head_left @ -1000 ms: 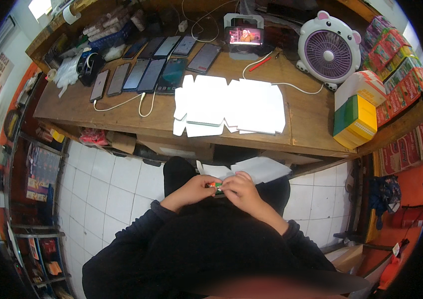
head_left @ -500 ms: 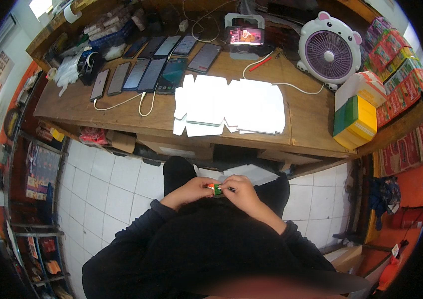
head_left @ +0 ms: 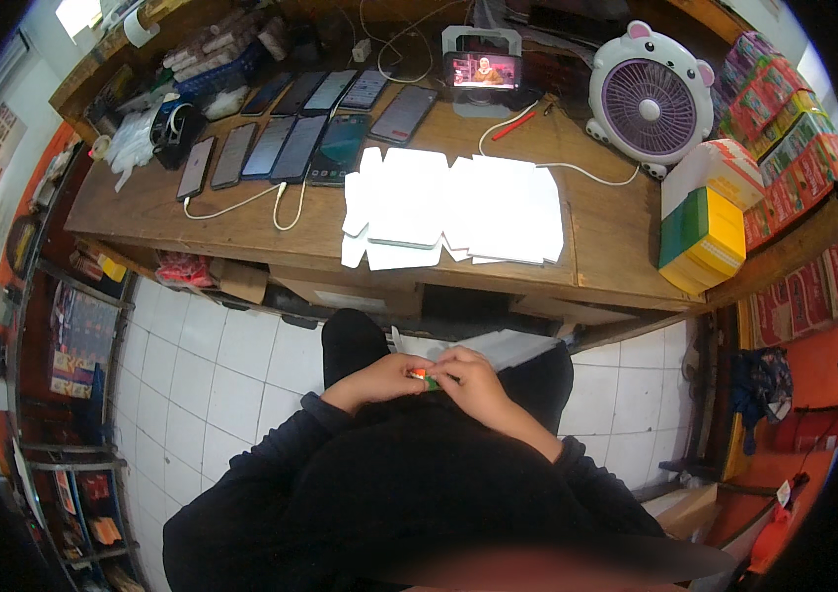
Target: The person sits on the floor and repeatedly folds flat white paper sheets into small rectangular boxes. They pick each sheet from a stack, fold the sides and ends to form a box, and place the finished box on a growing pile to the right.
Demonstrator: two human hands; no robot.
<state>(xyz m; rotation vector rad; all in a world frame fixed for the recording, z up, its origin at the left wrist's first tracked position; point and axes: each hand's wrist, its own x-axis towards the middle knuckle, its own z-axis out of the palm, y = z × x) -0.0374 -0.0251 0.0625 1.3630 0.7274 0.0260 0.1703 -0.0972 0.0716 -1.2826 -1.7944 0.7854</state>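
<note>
The bench [head_left: 624, 232] lay beyond the left hand [head_left: 386, 379] and right hand [head_left: 474, 380], both pinching a small packet [head_left: 429, 382], which might have slipped had either grip loosened.

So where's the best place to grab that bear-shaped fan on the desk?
I'd take the fan by the left side of its white rim, coming in from the left and wrapping around the curve. It stands on the desk with its face toward you, and that side looks open, while the colorful packets and the yellow-and-green box crowd its right.
</note>
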